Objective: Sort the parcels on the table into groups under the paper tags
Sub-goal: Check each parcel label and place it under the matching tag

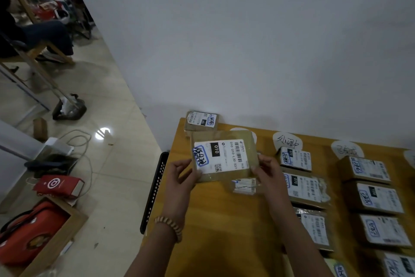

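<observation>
I hold a flat brown parcel (224, 155) with a white shipping label above the wooden table (215, 220). My left hand (183, 174) grips its left edge and my right hand (268, 170) grips its right edge. A small clear-wrapped packet (244, 185) lies on the table just below it. Round paper tags (287, 140) (347, 148) sit along the wall edge, each with a column of labelled parcels (295, 158) (365, 169) under it. One more parcel (201, 121) lies at the table's far left corner.
A black perforated strip (155, 189) runs along the table's left edge. On the floor to the left are red bags (58, 185), a cardboard box (65, 225) and cables. A seated person (33, 36) is at the far left. A white wall backs the table.
</observation>
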